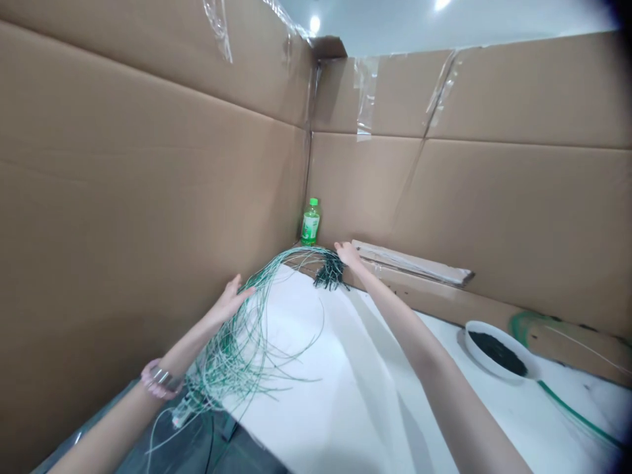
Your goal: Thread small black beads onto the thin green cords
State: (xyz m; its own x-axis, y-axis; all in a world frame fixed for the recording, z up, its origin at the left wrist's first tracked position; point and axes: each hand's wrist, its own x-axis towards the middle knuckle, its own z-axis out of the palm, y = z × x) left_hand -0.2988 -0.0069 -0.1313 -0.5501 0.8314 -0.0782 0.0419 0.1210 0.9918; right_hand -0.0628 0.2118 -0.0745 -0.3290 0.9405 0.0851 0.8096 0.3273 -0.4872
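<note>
A long bundle of thin green and white wires spills over the left edge of the white table and arches toward the back corner. At its far end is a cluster of short dark tips. My right hand is closed at that far end, just above the dark tips, though its grip is partly hidden. Against the left side of the bundle lies my left hand, fingers stretched and thumb apart, touching the wires. A pink beaded bracelet is on my left wrist.
Tall cardboard walls enclose the white table at left and back. A green bottle stands in the corner. Along the back lies a flat cardboard strip. At right, a white bowl holds dark pieces, near a green cable.
</note>
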